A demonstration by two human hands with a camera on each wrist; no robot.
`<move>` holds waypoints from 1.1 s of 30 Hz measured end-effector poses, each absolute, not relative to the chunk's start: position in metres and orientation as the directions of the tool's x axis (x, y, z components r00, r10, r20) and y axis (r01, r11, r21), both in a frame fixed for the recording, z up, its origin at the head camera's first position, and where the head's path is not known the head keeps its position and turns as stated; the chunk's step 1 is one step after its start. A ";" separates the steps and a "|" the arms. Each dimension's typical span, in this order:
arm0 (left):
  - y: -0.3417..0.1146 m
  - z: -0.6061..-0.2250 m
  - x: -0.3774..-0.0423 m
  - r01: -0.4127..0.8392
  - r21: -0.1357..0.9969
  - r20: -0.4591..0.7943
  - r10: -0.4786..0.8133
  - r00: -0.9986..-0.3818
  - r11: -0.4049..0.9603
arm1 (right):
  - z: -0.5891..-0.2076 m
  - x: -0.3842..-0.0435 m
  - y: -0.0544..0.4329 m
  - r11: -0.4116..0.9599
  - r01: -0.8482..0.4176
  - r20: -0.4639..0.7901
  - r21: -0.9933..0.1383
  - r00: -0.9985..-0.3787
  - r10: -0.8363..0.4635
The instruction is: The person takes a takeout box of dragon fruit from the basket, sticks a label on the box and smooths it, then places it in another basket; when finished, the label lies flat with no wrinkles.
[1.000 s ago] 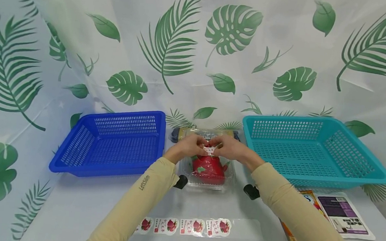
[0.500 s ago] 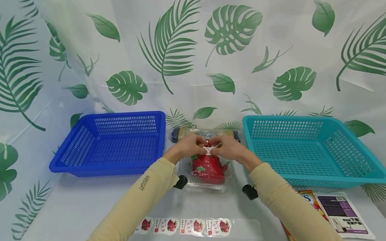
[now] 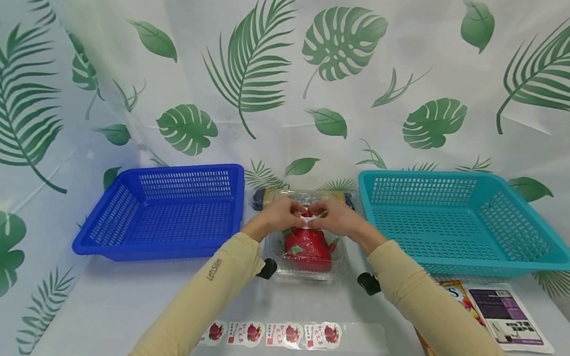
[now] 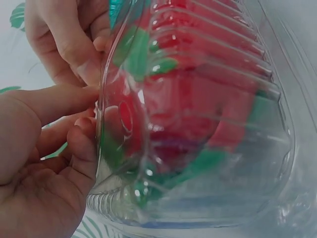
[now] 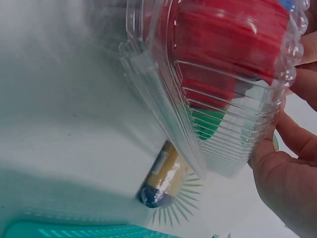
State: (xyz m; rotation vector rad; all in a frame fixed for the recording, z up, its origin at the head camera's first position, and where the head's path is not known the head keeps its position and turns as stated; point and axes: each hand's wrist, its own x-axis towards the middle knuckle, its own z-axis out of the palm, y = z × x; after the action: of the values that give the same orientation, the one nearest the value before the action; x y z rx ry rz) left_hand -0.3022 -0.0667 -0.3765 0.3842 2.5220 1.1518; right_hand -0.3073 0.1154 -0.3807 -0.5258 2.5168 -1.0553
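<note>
In the head view a clear plastic clamshell box [image 3: 274,256] stands at the back middle of the table with a red dragon fruit [image 3: 309,252] inside. My left hand [image 3: 279,214] and my right hand [image 3: 338,218] meet over its lid. Between thumbs and fingers they pinch a small white sticker [image 3: 308,219] at its two ends, close over the lid. From the left wrist, the left fingers [image 4: 64,106] show right at the box's top; the right wrist view has the right thumb [image 5: 272,171] there too. The sticker is hidden in both wrist views.
A strip of dragon-fruit stickers [image 3: 285,335] lies in front. A blue basket [image 3: 156,252] stands left, a teal basket [image 3: 460,264] right. A yellow and dark blue packet [image 3: 259,198] lies behind the box. An orange packet [image 3: 462,301] and a white-purple pouch [image 3: 506,319] lie front right.
The sticker's printed face, readable a second ago, has tilted and folds down between the fingers, so less print shows. Both hands have stayed nearly in place over the box.
</note>
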 end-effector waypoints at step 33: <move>-0.059 -0.381 -0.305 0.166 0.664 -0.108 0.313 -0.944 0.729 | -0.381 -0.308 0.110 0.690 -0.156 -0.164 -0.707 -0.913 -0.374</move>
State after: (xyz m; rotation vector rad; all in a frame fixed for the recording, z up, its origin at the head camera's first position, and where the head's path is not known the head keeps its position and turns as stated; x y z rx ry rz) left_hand -0.3045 -0.0586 -0.3806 0.3814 2.7192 1.0147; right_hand -0.3080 0.1103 -0.3815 -0.4199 2.6068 -1.0516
